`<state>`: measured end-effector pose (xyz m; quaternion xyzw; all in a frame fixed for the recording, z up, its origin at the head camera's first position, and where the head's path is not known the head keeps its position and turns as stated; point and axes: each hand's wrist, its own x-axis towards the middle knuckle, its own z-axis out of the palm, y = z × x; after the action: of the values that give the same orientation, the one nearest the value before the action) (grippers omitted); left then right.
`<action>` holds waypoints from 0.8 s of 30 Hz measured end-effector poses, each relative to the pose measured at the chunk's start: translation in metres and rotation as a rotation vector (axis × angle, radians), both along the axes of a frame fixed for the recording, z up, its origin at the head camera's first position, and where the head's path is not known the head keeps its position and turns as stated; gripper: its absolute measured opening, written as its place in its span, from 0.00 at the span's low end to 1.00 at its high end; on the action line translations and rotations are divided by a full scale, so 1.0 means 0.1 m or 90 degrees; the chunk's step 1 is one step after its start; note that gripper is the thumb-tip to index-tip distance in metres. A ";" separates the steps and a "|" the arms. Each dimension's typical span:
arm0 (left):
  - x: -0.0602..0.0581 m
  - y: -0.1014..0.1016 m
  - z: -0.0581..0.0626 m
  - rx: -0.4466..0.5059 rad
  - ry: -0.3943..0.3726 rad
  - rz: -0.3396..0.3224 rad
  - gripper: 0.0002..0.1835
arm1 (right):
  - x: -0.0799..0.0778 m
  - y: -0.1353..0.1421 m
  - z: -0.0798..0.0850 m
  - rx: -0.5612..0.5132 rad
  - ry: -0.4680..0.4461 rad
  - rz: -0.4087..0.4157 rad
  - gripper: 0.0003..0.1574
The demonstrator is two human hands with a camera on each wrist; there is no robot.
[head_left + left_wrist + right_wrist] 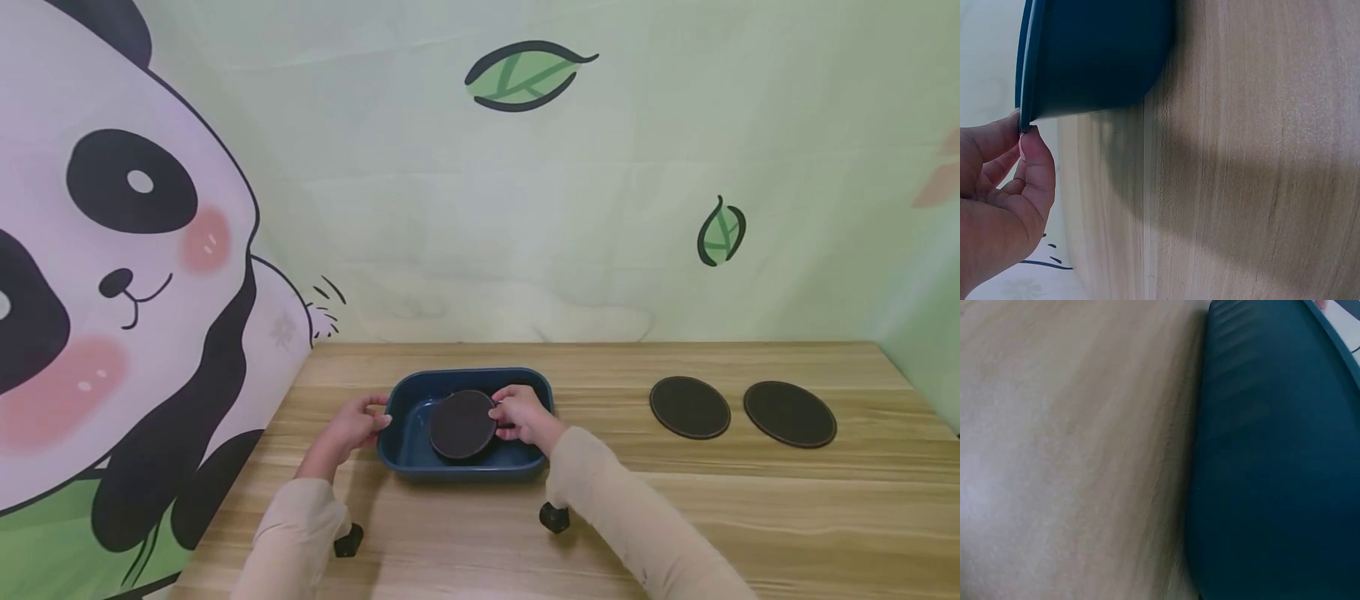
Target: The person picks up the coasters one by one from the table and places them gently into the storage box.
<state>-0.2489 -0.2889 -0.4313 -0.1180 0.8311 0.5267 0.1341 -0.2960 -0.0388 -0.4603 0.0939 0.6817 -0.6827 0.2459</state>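
A dark blue rectangular basin [472, 475] with rounded corners stands on the wooden table. My left hand [356, 427] pinches its left rim between thumb and fingers; the left wrist view shows this grip on the basin's edge up close. Over the basin's inside, my right hand [521, 414] holds a round black coaster [462, 425] by its right edge, the disc tilted. In the right wrist view only the basin's outer side wall [1266, 456] and table show, with the right hand hidden.
Two more round black coasters [690, 407] lie flat on the table [750, 517] to the right. A cloth backdrop [600, 183] with a panda and leaves hangs behind the table. Small black pieces [555, 517] sit under both wrists.
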 end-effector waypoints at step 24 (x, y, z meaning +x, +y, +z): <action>0.02 0.02 0.02 0.006 0.003 0.007 0.20 | 0.01 -0.02 -0.07 0.141 0.040 -0.001 0.21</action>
<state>-0.2467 -0.2864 -0.4290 -0.1208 0.8283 0.5316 0.1296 -0.2953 -0.0411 -0.4677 0.0995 0.7603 -0.6058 0.2123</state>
